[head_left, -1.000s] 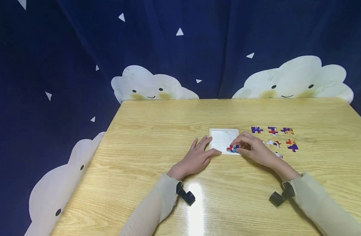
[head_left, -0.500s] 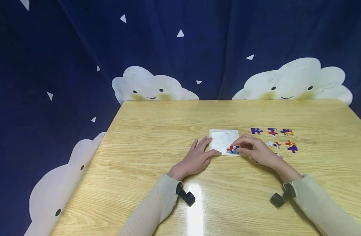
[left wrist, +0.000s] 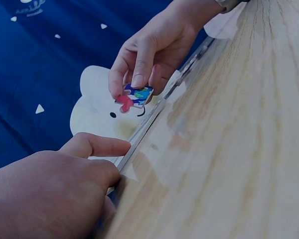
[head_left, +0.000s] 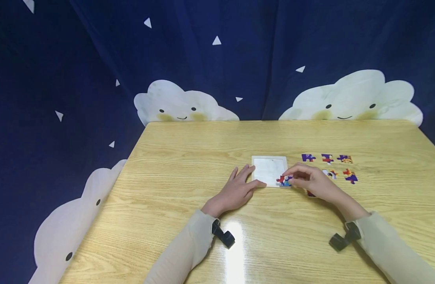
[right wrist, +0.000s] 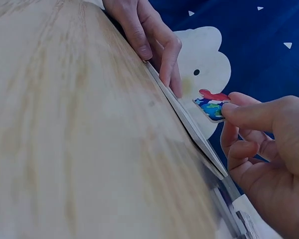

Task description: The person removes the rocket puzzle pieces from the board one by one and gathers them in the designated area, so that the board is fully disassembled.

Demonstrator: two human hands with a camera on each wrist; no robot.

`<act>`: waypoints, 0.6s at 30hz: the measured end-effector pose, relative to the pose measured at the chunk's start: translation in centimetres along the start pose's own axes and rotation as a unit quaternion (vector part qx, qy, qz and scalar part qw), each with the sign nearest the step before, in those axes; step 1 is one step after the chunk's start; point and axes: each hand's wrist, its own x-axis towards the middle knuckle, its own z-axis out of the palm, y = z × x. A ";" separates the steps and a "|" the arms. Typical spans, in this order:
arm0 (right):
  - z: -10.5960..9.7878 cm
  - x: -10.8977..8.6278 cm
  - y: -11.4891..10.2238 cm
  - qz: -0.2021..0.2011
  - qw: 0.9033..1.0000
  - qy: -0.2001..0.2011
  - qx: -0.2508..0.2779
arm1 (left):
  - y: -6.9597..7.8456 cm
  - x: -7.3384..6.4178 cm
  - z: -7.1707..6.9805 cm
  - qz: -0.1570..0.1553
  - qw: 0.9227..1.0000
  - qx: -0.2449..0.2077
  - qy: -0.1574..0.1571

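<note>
A white square puzzle tray lies flat on the wooden table. My left hand rests at its left side, fingers spread, with thumb and fingertips touching the rim. Between thumb and fingers my right hand pinches a red and blue jigsaw piece at the tray's lower right corner. Both wrist views show this piece raised above the tray surface and tilted. In the right wrist view, the other fingers of the right hand curl in below the piece.
Several loose jigsaw pieces lie right of the tray, among them a purple one, a red and purple one and a white one. The right hand partly covers others. A dark blue curtain with clouds hangs behind the table.
My right hand has shifted slightly to the right with the jigsaw piece still pinched. The left hand keeps its place on the tray rim.
</note>
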 end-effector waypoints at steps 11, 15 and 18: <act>-0.9 -1.4 0.3 0.027 0.999 0.020 -0.015 | -0.1 -0.1 0.1 0.003 1.000 -0.004 0.001; -1.3 -1.8 0.4 0.030 0.999 0.024 -0.015 | -0.1 -0.1 0.1 0.003 1.000 -0.005 0.001; -1.5 -2.1 0.6 0.028 0.999 0.027 -0.016 | -0.1 -0.1 0.1 0.004 1.000 -0.007 0.001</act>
